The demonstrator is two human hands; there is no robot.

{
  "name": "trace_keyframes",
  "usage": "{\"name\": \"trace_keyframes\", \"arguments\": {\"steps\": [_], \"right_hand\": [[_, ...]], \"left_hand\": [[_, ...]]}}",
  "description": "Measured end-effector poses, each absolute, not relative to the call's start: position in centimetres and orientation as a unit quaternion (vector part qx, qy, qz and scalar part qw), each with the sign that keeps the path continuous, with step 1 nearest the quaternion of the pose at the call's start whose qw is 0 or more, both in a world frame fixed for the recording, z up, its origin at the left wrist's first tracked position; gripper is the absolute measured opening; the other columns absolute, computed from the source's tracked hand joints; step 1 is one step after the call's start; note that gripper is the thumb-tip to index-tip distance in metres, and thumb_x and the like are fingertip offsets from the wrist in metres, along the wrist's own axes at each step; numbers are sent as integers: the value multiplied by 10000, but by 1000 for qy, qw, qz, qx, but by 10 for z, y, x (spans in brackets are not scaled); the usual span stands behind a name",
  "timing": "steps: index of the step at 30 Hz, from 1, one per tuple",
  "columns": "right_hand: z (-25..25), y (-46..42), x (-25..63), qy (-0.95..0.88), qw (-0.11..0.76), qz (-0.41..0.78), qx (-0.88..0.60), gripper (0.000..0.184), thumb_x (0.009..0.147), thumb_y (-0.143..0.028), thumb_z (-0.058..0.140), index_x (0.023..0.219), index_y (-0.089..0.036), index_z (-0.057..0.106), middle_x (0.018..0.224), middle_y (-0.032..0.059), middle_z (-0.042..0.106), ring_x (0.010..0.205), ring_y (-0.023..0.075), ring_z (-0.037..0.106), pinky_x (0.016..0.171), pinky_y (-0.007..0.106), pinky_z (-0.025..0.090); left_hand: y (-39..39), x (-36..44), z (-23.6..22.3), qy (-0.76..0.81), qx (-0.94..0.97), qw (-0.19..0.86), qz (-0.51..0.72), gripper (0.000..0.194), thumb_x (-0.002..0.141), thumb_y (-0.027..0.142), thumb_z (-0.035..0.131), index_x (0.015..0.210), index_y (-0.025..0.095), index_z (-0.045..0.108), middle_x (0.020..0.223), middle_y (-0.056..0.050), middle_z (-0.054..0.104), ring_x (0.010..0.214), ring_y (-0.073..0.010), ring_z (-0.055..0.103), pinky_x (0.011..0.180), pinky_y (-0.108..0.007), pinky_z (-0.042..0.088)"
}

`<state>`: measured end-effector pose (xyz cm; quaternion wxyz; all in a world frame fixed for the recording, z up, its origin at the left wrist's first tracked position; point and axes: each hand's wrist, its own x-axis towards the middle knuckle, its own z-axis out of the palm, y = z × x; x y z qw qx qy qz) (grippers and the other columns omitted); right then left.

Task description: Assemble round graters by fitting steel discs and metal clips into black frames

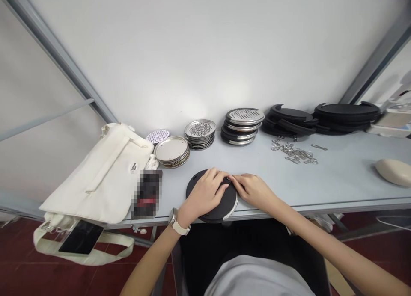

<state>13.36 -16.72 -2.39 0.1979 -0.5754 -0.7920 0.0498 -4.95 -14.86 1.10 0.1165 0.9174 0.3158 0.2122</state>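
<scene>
Okay, so the left hand [205, 192] sits spread flat on a black round disc [228, 205], pinning it to the table [324, 185], with its metal rim [236, 203] showing on the right side. The right hand [253, 191] comes in from the other side in a narrow pinch, fingertips right at a small metal ring [229, 178] on the disc's far edge. That ring sits between the hands, and the right hand looks like the one actually on it (the left fingertips are really close too, so hard to be sure). The disc is round, so no long axis, and it pokes slightly past the table's front edge. Farther along are stacks of perforated metal discs [199, 133] and a loose pile of metal clips [293, 153].
</scene>
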Motion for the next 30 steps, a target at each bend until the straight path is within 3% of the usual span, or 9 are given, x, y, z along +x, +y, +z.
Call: {"name": "trace_keyframes", "arguments": {"steps": [30], "right_hand": [[-29, -173, 133, -802, 245, -37, -543, 230, 936, -228, 335, 778, -178, 495, 586, 14, 543, 533, 146, 494, 547, 258, 294]], "left_hand": [[-150, -51, 15, 307, 925, 92, 206, 288, 948, 219, 382, 1204, 213, 515, 995, -59, 513, 948, -187, 507, 870, -351, 445]]}}
